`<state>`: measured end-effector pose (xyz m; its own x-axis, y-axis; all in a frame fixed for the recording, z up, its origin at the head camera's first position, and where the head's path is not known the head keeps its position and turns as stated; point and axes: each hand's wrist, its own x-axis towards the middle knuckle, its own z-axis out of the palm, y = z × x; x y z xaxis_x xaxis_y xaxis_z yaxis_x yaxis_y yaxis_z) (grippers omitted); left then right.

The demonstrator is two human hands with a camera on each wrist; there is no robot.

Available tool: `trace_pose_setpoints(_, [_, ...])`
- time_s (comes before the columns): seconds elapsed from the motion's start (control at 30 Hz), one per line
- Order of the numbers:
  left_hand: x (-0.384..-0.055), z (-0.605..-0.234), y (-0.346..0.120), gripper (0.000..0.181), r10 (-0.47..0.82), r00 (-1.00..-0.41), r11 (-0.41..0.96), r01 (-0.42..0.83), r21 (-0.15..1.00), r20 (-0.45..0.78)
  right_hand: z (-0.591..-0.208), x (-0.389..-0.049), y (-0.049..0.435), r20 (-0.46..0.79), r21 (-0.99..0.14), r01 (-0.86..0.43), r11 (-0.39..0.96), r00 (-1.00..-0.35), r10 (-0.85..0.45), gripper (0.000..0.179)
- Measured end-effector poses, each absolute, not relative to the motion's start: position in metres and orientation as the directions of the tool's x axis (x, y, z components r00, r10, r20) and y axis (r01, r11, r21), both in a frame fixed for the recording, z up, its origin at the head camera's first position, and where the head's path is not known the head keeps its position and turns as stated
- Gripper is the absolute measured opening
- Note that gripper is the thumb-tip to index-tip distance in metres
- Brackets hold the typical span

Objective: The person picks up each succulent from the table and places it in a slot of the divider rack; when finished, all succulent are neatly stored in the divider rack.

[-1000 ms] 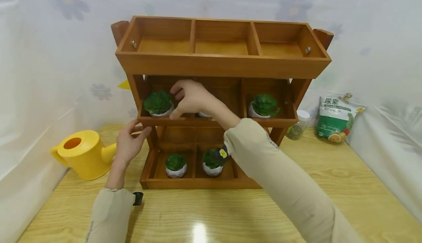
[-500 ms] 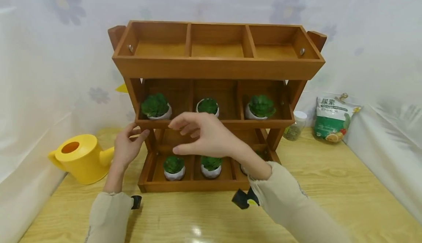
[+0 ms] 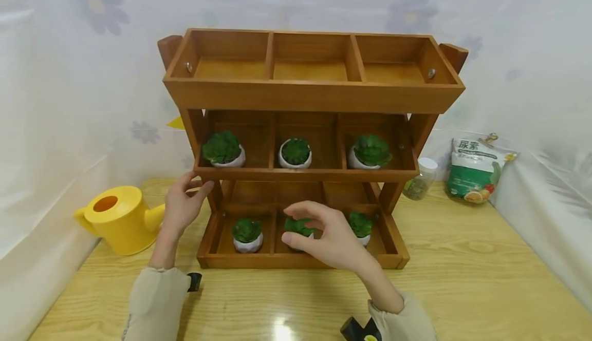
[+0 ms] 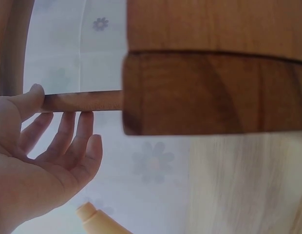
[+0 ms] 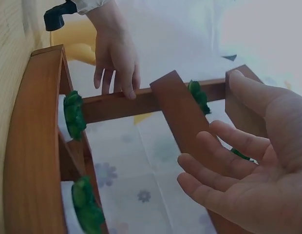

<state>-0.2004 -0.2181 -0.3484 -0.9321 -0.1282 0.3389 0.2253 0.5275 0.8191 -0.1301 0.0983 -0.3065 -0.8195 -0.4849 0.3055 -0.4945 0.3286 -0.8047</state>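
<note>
A three-tier wooden plant shelf (image 3: 314, 97) stands on the table. My left hand (image 3: 182, 205) holds its left leg (image 4: 83, 101) below the middle tier; in the left wrist view the thumb lies on one side and fingers touch the other. My right hand (image 3: 330, 235) hovers before the bottom tier with relaxed, parted fingers and nothing in them. It partly hides the middle potted succulent (image 3: 298, 226) there. Beside that one are a left potted succulent (image 3: 247, 234) and a right potted succulent (image 3: 361, 226). The middle tier bears a left succulent (image 3: 223, 148), a central succulent (image 3: 295, 153) and a right succulent (image 3: 370, 152).
A yellow watering can (image 3: 122, 220) stands left of the shelf. To its right are a lidded clear jar (image 3: 421, 179) and a clipped green-and-white bag (image 3: 478, 171). Dividers split the top tier (image 3: 314, 97) into three compartments. White flowered sheeting (image 3: 92, 74) encloses the table.
My right hand has drawn back from the middle tier, down and to the right, uncovering the central succulent there. My left hand stays on the shelf's leg.
</note>
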Motion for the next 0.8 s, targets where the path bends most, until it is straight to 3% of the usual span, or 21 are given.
trace_pose_setpoints(0.13, [-0.202, -0.350, -0.219, 0.046, -0.103, -0.938, 0.537, 0.228, 0.812, 0.332, -0.322, -0.133, 0.109, 0.294, -0.810, -0.468, 0.353, -0.845, -0.447, 0.035])
trace_pose_setpoints(0.23, [-0.201, -0.345, -0.227, 0.052, -0.021, -0.966, 0.580, 0.199, 0.790, 0.258, -0.329, -0.139, 0.115, 0.299, -0.799, -0.476, 0.368, -0.845, -0.444, 0.035])
trace_pose_setpoints(0.33, [-0.197, -0.336, -0.234, 0.059, 0.066, -0.986, 0.683, 0.156, 0.713, 0.153, -0.328, -0.141, 0.119, 0.314, -0.760, -0.493, 0.424, -0.849, -0.425, 0.037])
trace_pose_setpoints(0.43, [-0.187, -0.325, -0.232, 0.064, 0.075, -0.992, 0.780, 0.119, 0.614, 0.098, -0.324, -0.140, 0.121, 0.332, -0.711, -0.500, 0.494, -0.859, -0.390, 0.040])
trace_pose_setpoints(0.63, [-0.157, -0.316, -0.204, 0.068, 0.022, -0.982, 0.896, 0.103, 0.433, 0.187, -0.321, -0.136, 0.121, 0.351, -0.591, -0.523, 0.615, -0.852, -0.387, 0.059])
trace_pose_setpoints(0.8, [-0.141, -0.327, -0.159, 0.079, 0.096, -0.958, 0.954, 0.166, 0.249, 0.270, -0.330, -0.140, 0.127, 0.352, -0.379, -0.500, 0.779, -0.856, -0.378, 0.072])
